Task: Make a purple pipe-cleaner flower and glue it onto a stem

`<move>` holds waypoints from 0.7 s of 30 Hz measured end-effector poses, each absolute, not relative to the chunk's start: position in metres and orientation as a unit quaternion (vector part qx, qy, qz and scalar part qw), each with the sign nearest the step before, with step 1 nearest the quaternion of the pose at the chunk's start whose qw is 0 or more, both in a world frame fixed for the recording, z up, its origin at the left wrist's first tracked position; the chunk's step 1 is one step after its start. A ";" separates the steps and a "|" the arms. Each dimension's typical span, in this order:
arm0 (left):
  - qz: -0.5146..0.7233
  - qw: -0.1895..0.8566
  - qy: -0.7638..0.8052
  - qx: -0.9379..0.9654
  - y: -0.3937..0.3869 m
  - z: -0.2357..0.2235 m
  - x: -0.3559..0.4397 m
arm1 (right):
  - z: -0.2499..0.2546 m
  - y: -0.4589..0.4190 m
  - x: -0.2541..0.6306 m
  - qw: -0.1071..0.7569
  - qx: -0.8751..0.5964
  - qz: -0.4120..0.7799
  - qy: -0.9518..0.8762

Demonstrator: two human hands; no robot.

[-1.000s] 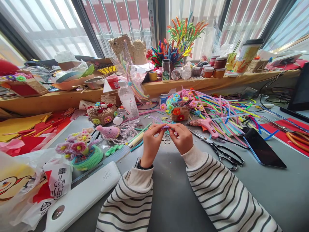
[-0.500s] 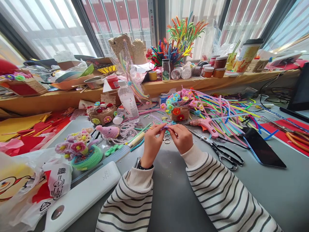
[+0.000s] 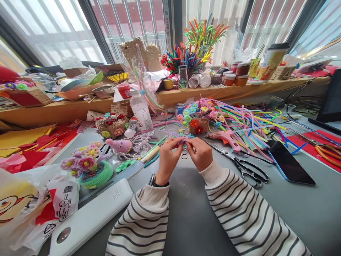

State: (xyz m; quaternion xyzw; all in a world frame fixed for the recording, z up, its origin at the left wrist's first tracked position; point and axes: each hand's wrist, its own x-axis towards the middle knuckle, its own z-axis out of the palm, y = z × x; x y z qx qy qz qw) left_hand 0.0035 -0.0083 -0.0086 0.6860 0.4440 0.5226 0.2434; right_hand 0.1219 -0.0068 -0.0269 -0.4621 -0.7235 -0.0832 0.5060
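Observation:
Over the middle of the grey table, my left hand (image 3: 169, 156) and my right hand (image 3: 199, 153) meet at the fingertips. Both pinch a small purple pipe cleaner (image 3: 182, 140), mostly covered by my fingers. Just below it, between the hands, show the metal finger loops of a small pair of scissors (image 3: 184, 154); their blades are hidden. Right of my right hand lie a large pair of scissors (image 3: 243, 167) and a pink glue gun (image 3: 226, 138). Behind the hands stands a woven basket (image 3: 204, 127) with fuzzy flowers.
Many coloured pipe cleaners (image 3: 250, 124) spread at the back right, near a black phone (image 3: 291, 161). To the left are a white power bank (image 3: 90, 217), a green pot of fuzzy flowers (image 3: 97, 174), a pink crocheted toy (image 3: 119, 145) and a clear bottle (image 3: 141, 113).
The purple piece between my fingertips has turned slightly, and my fingers have shifted a little around it. Both arms stay in nearly the same place.

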 end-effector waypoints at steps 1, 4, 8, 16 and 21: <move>0.522 0.240 0.445 0.687 -0.008 -0.009 0.004 | -0.027 -0.006 0.122 0.507 -0.461 -0.075 -0.724; 0.513 0.220 0.452 0.695 -0.008 -0.009 0.004 | -0.029 -0.003 0.122 0.509 -0.461 -0.056 -0.725; 0.506 0.202 0.457 0.703 -0.007 -0.011 0.004 | -0.029 -0.002 0.122 0.511 -0.459 -0.050 -0.725; 0.536 0.219 0.456 0.676 -0.009 -0.012 0.004 | -0.026 -0.004 0.123 0.520 -0.449 -0.067 -0.723; 0.548 0.216 0.445 0.675 -0.009 -0.013 0.004 | -0.026 -0.006 0.123 0.513 -0.452 -0.092 -0.724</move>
